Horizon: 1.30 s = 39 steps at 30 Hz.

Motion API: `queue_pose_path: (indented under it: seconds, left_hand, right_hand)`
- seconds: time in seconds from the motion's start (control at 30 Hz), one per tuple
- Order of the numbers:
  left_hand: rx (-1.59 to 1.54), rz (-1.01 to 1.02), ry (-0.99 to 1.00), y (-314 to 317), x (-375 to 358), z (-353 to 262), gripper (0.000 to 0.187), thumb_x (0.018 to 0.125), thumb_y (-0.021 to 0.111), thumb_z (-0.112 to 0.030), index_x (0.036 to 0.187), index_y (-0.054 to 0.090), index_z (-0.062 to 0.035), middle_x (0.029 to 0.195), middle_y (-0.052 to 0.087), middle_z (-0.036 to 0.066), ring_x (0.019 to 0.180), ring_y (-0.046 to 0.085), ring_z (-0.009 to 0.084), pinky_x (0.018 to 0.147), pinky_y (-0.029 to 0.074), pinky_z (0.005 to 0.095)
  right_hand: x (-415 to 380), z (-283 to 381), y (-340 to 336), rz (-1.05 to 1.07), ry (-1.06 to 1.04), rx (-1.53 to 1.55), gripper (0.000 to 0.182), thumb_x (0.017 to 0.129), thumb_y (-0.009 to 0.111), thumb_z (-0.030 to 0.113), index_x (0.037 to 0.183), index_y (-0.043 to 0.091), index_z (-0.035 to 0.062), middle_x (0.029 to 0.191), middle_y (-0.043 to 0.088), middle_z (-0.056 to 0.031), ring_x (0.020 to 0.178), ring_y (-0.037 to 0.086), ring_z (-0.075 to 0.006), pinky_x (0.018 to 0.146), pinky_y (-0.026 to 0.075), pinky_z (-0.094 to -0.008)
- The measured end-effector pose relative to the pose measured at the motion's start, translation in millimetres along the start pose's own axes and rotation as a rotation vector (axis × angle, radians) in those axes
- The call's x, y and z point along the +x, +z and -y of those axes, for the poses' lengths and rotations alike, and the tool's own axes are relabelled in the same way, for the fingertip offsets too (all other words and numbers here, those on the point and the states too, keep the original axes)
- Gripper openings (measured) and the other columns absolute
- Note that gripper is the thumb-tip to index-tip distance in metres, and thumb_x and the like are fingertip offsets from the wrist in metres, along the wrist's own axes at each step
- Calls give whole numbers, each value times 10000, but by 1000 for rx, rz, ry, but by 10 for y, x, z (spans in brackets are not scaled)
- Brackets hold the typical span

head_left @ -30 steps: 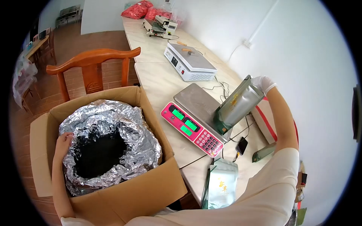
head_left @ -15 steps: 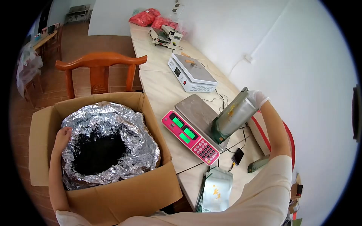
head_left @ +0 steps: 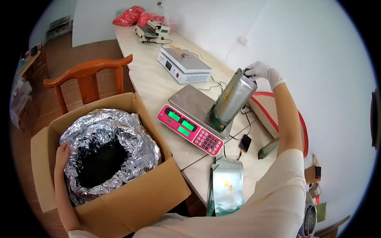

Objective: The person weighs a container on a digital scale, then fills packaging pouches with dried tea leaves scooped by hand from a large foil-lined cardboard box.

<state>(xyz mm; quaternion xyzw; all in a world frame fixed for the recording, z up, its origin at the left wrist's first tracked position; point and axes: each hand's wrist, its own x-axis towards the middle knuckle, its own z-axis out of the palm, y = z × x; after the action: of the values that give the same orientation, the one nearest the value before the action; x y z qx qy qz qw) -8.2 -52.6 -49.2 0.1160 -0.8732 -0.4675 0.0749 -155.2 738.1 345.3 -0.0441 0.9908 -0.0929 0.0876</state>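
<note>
My gloved right hand (head_left: 260, 71) is closed at the top of a silver and green pouch (head_left: 234, 99), which leans upright on the metal plate of a pink scale (head_left: 190, 129). Dark stuff shows between its fingers at the pouch's mouth. On the left, my left hand (head_left: 63, 152) has its fingers pressed together at the edge of crumpled foil (head_left: 139, 139). The foil lines a cardboard box (head_left: 139, 198) and surrounds dark loose material (head_left: 101, 160). Flat silver pouches (head_left: 228, 184) lie stacked on the table below the scale.
A white device (head_left: 184, 65) stands behind the scale, with a sealing machine (head_left: 152, 31) and red bags (head_left: 129, 16) farther back. A phone (head_left: 245, 142) with cables lies right of the scale. A wooden chair (head_left: 89, 79) stands behind the box.
The view has shifted, so the table things appear farther left and higher. My right hand now shows more fully above the pouch's top, and the pouch stands a little steeper.
</note>
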Motion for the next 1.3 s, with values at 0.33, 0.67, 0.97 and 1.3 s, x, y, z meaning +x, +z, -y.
queue_pose_path:
  seconds: [0.33, 0.67, 0.97, 1.3]
  left_hand:
    - [54, 9, 70, -23, 129, 270, 293, 919, 498, -208, 1040, 603, 37, 599, 497, 1, 516, 447, 70, 476, 355, 241]
    - [18, 58, 47, -46, 150, 199, 297, 930, 487, -252, 1102, 608, -42, 595, 460, -38, 471, 389, 42, 425, 294, 210]
    - [19, 77, -11, 6, 22, -8, 300, 927, 484, -216, 1114, 595, -9, 604, 456, -43, 514, 394, 37, 461, 307, 199]
    - [51, 93, 39, 12, 29, 8, 302, 926, 478, -201, 1097, 593, 18, 612, 473, -27, 543, 421, 51, 492, 339, 219]
  right_hand:
    - [-82, -170, -71, -177, -691, -897, 305, 798, 641, 206, 1079, 612, 92, 1009, 627, -101, 872, 615, -261, 768, 515, -346]
    - [-124, 128, 165, -218, 197, 448, 247, 851, 610, 160, 1060, 638, 31, 992, 612, -30, 831, 573, -57, 738, 527, -168]
    - [-219, 172, 168, -234, 203, 449, 291, 864, 597, 179, 1120, 614, 42, 937, 608, -6, 785, 537, -42, 696, 491, -152]
    - [-283, 433, 30, -294, -85, 461, 296, 877, 591, 173, 1139, 596, 36, 1003, 611, -58, 913, 589, -100, 779, 506, -200]
